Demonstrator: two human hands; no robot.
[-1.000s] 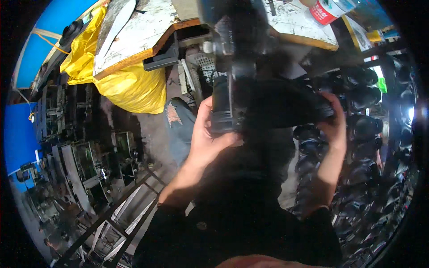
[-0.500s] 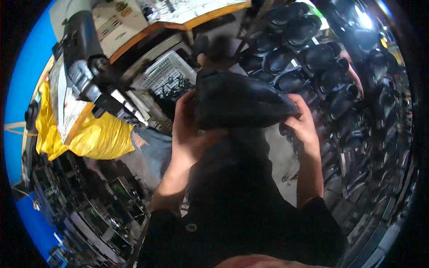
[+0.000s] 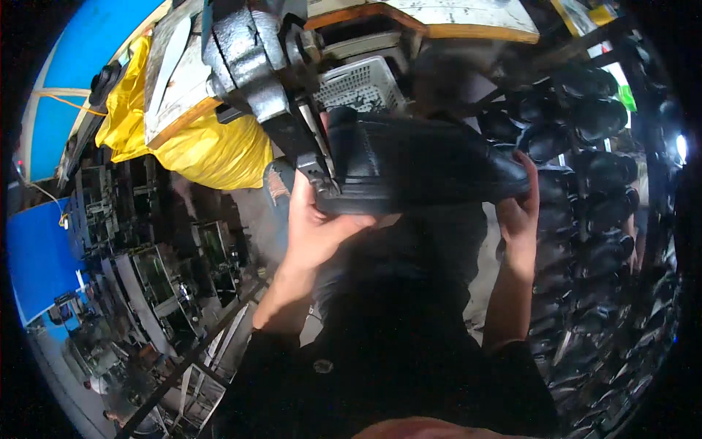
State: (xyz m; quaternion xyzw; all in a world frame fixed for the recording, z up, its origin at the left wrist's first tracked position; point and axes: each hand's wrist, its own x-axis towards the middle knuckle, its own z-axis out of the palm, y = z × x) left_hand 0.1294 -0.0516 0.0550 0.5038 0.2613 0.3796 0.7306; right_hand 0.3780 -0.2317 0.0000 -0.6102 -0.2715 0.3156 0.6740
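I hold a black shoe [image 3: 424, 161] level in front of me, heel end to the left and toe to the right. My left hand [image 3: 318, 234] is closed around the heel end from below, thumb along the lower edge. At the toe, my right hand [image 3: 521, 205] grips with its fingers wrapped over the tip. A dark metal machine arm [image 3: 252, 62] reaches down from the upper left. Its narrow tip [image 3: 322, 181] overlaps the heel end beside my left hand; whether it touches the shoe, I cannot tell.
A yellow sack [image 3: 212, 157] hangs below a worn board [image 3: 183, 80] on the left. Behind the shoe sit a white plastic basket [image 3: 362, 80] and a wood-edged bench [image 3: 482, 31]. Rows of black shoes [image 3: 592, 117] fill the right side. Dark metal equipment [image 3: 161, 274] stands at lower left.
The machine arm's tip, apart from the shoe before, now overlaps its heel end. The view has turned, so the bench and sack sit farther right and higher. Both hands keep hold of the shoe.
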